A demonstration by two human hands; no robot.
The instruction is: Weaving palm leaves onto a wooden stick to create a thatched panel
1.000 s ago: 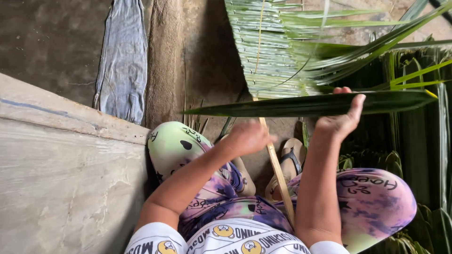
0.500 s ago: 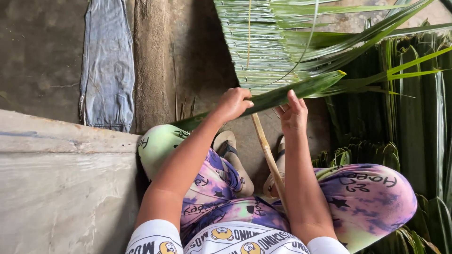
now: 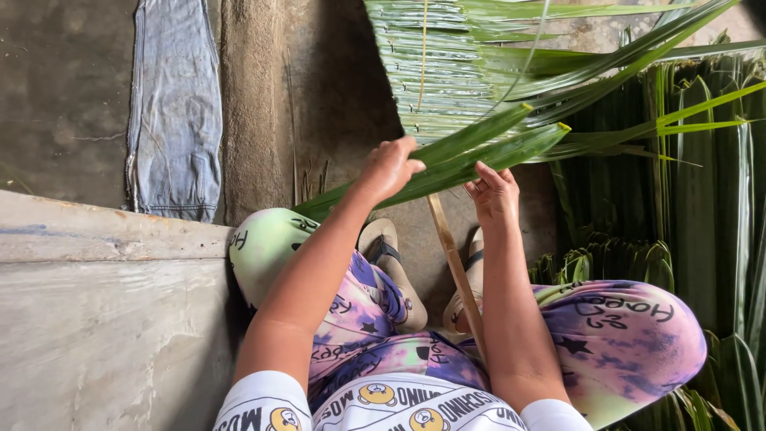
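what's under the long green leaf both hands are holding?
Under the long green leaf: bare concrete floor and a pale wooden stick running down between the sandalled feet. The left hand and right hand grip it; the stick's top end is covered by the leaf.

Woven panel (image 3: pixel 435 72) ahead; cloth (image 3: pixel 171 112) left; leaf pile (image 3: pixel 686 215) right.

Concrete floor (image 3: pixel 72 96) bears jeans (image 3: pixel 174 112) and palm leaves (image 3: pixel 702 207).
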